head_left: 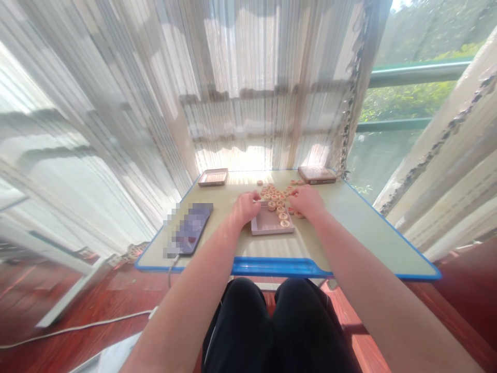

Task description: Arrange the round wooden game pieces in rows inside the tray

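Head view. Tray on the table, near its front edge, about mid-width. Disc pieces sit along the tray's right side; loose discs crowd past its far rim, a few outside its right wall.

Risks, my judgement: a brush of the right hand could scatter loose discs toward the table's far edge; a knock from the left hand could skew the tray and shift its row.

Grip: left fingers curled, thumb and fingertips close together at the tray's far-left corner; firm hold or mere touch, cannot tell. Right fingers bent, tips close together among discs beyond the far-right corner; whether one is pinched, cannot tell.

Also: shallow lid at table's far-left corner, box at far-right, phone by the left edge.
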`<state>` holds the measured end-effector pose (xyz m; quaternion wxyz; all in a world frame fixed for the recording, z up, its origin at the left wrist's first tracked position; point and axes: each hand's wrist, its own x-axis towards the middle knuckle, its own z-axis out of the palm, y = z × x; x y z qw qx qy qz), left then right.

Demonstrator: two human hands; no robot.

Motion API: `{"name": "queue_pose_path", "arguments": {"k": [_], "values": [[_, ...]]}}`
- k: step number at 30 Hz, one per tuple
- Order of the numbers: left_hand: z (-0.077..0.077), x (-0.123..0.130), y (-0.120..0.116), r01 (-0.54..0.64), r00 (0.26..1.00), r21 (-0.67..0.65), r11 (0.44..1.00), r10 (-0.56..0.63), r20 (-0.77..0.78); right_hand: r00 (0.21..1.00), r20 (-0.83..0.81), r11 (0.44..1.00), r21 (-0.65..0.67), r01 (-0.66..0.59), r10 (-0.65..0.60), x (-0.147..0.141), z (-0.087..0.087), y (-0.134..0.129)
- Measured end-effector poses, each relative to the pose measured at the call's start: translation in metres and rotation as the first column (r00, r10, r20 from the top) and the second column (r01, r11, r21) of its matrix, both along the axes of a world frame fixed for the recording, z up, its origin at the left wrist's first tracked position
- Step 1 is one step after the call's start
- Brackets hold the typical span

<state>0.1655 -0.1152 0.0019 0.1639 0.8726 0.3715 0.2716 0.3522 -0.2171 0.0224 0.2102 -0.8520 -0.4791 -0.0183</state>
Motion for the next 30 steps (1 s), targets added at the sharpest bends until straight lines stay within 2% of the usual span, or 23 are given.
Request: {"name": "queue_pose_path", "arguments": {"k": [7, 12, 16, 20, 25, 27, 30], "values": [[0.006, -0.003, -0.007, 0.028, 0.997, -0.004, 1.0, -0.027, 0.074, 1.0, -0.006, 1.0, 0.015, -0.008, 0.008, -0.004, -0.001, 0.0], [0.007, -0.002, -0.005, -0.011, 0.998, -0.085, 0.996, 0.016, 0.06, 0.999, 0.025, 0.999, 0.028, -0.034, 0.033, -0.001, -0.005, 0.001], [0.008, -0.001, -0.004, 0.01, 0.999, -0.118, 0.993, -0.004, 0.052, 0.988, 0.061, 0.988, 0.052, -0.145, 0.142, -0.002, -0.009, 0.004], [0.005, 0.001, -0.003, 0.027, 0.997, -0.118, 0.993, -0.018, 0.077, 0.964, 0.064, 0.966, 0.008, -0.258, 0.257, -0.007, -0.011, 0.007], [-0.001, 0.002, 0.003, -0.024, 0.949, -0.208, 0.978, 0.088, 0.304, 0.975, 0.032, 0.975, 0.004, -0.222, 0.222, -0.006, -0.009, 0.006], [0.0, 0.002, 0.009, -0.087, 0.943, -0.249, 0.964, 0.161, 0.292, 0.98, 0.01, 0.98, 0.002, -0.201, 0.201, -0.004, -0.008, 0.006], [0.005, 0.006, 0.021, -0.152, 0.968, -0.251, 0.956, 0.194, 0.156, 0.982, -0.002, 0.982, 0.018, -0.189, 0.189, -0.002, -0.008, 0.006]]}}
